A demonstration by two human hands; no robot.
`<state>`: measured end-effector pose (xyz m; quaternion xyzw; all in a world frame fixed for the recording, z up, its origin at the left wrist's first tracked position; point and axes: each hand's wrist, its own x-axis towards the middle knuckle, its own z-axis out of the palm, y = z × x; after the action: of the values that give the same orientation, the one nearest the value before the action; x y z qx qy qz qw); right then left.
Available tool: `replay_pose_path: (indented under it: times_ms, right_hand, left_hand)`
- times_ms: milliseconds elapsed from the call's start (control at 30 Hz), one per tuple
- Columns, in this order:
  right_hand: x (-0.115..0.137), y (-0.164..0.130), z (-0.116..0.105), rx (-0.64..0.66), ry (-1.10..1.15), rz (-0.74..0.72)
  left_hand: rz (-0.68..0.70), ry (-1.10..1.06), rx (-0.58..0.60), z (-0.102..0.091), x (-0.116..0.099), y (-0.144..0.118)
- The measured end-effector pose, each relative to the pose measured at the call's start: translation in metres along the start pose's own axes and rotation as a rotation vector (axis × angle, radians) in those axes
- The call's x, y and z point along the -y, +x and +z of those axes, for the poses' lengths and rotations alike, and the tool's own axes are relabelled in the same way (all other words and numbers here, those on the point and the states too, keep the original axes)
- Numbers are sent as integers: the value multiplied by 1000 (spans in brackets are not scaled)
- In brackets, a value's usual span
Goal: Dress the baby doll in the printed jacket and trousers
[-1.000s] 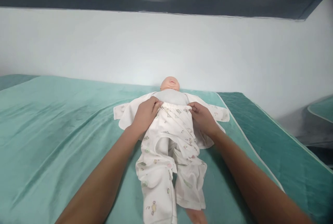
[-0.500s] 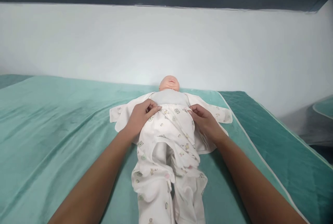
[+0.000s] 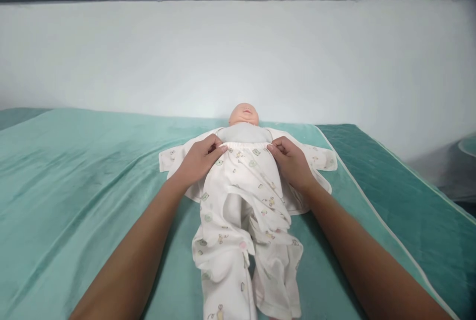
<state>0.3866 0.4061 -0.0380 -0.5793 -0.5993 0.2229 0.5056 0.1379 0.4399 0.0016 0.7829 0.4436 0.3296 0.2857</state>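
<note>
"While you follow this from your post, where do the printed trousers (image 3: 238, 178) sit?"

"On the doll (image 3: 245, 133), which lies on its back on a green cover (image 3: 100, 186). They cover its legs, with the waistband (image 3: 247, 146) across its belly. A white jacket (image 3: 325, 160) is spread open at both sides of the doll."

"And the hands?"

"Well apart, one at each side of the doll's waist. My left hand (image 3: 204, 158) pinches the band on its own side; my right hand (image 3: 292, 162) pinches it opposite."

"Which step would you call this?"

"Seating the waistband, I'd judge. It looks nearly level in front; I can't tell how it sits behind the doll."

"So what does the next move call for?"

"An even, gentle pull toward the doll's head, I think, keeping the jacket from catching under the band."
</note>
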Motion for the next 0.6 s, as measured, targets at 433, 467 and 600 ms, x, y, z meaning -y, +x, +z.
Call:
replay_pose_path:
  times_ms: [433,467,600]
  right_hand:
    - [-25,21,12,-46,119,169]
    - [-22,19,11,-55,90,152]
    - [-10,8,2,-6,-93,87]
  left_hand:
    - [-125,-70,-173,21,9,18]
    - [-130,-56,-161,20,8,16]
    - [-189,23,-97,13,1,2]
